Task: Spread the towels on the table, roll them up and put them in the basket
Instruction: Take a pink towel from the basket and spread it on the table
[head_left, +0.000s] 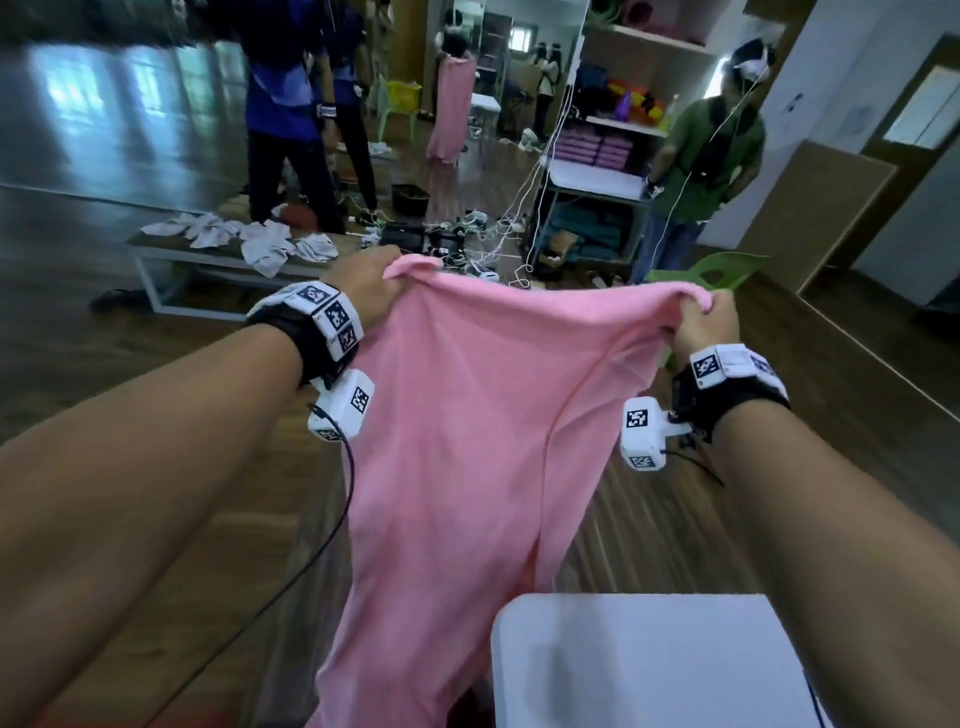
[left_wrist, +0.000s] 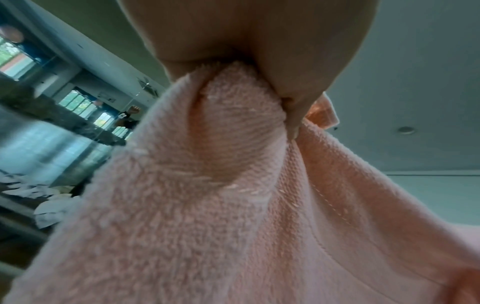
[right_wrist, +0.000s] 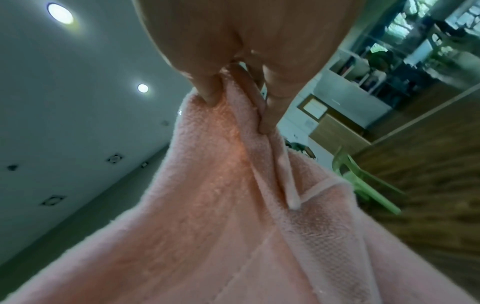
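A pink towel (head_left: 467, 426) hangs in the air in front of me, held up by its two top corners. My left hand (head_left: 366, 283) grips the left corner, and the left wrist view shows the terry cloth (left_wrist: 207, 185) bunched in that fist. My right hand (head_left: 706, 322) pinches the right corner; in the right wrist view the towel (right_wrist: 221, 205) drapes down from the fingers (right_wrist: 272, 107). The towel's lower end falls past the left edge of a white table (head_left: 649, 665) at the bottom right. No basket is in view.
A low bench (head_left: 218, 260) with several crumpled white cloths stands ahead on the left. Cables and devices litter the wooden floor (head_left: 467, 234). A green chair (head_left: 717, 273) is behind the towel. People stand around, one beside a white cart (head_left: 592, 182) of folded towels.
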